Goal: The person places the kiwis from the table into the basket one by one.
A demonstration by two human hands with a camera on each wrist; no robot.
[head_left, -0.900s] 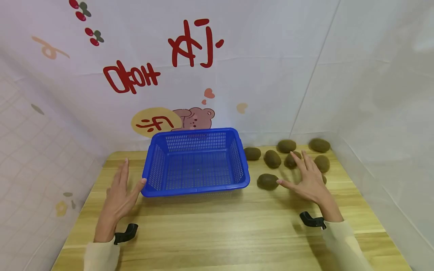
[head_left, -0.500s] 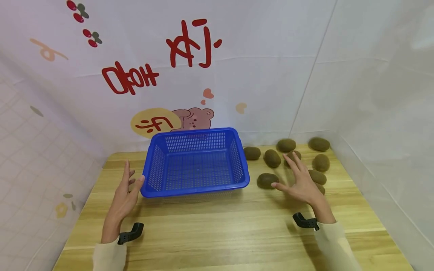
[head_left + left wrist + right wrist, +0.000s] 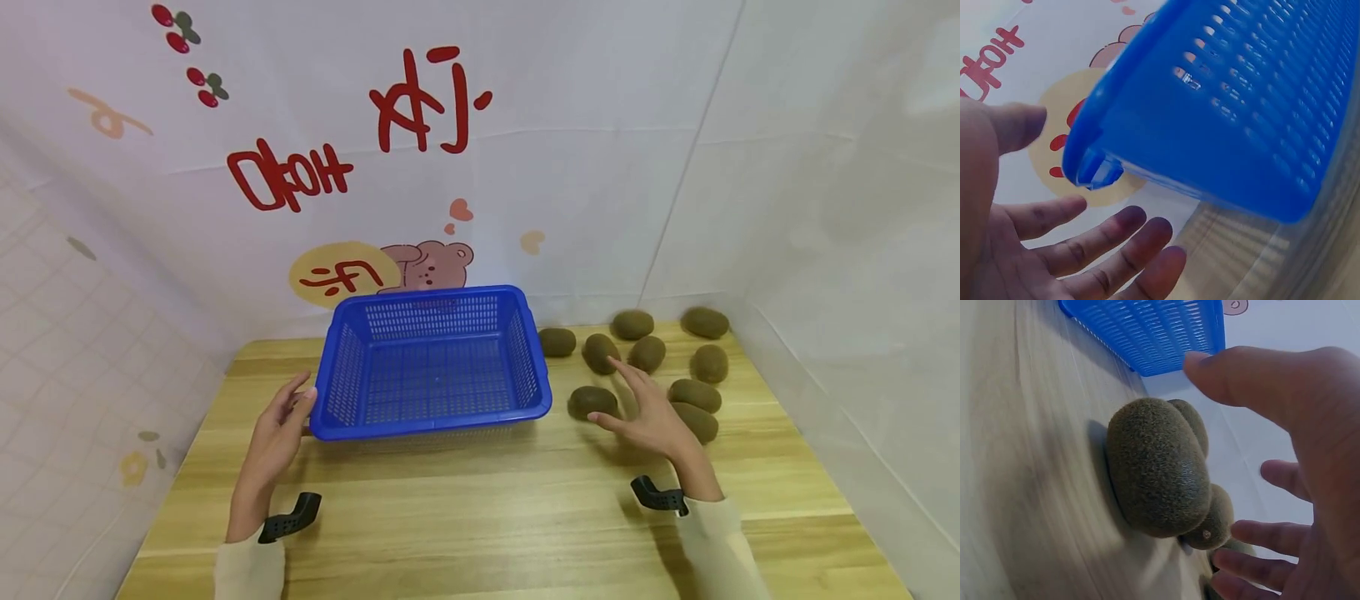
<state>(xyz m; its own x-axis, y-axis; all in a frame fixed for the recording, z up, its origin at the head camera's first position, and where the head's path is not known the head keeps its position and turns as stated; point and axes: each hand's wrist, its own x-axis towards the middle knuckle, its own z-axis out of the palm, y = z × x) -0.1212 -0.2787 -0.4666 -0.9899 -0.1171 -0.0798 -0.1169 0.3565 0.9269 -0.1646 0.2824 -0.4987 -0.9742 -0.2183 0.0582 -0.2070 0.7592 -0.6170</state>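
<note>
A blue plastic basket (image 3: 435, 425) with slotted walls stands on the wooden table, nothing in it. At its left rim is my left hand (image 3: 275, 437), fingers spread; the left wrist view shows a gap between the thumb and the rim (image 3: 1094, 119). My right hand (image 3: 651, 421) hovers over the nearest kiwi (image 3: 593, 402), thumb and fingers apart. In the right wrist view that kiwi (image 3: 1157, 469) lies in front of the open palm, not gripped. Several more brown kiwis lie behind and to the right, among them one kiwi (image 3: 601, 353) close to my fingertips.
Further kiwis sit at the table's back right, such as one (image 3: 705, 322) by the corner and another (image 3: 695, 395) beside my right hand. White printed sheets (image 3: 585, 167) wall in the back and sides of the table (image 3: 480, 517).
My right hand has shifted left toward the nearest kiwi, uncovering kiwis on its right. My left hand has moved slightly right, its fingers drawing in toward the basket rim.
</note>
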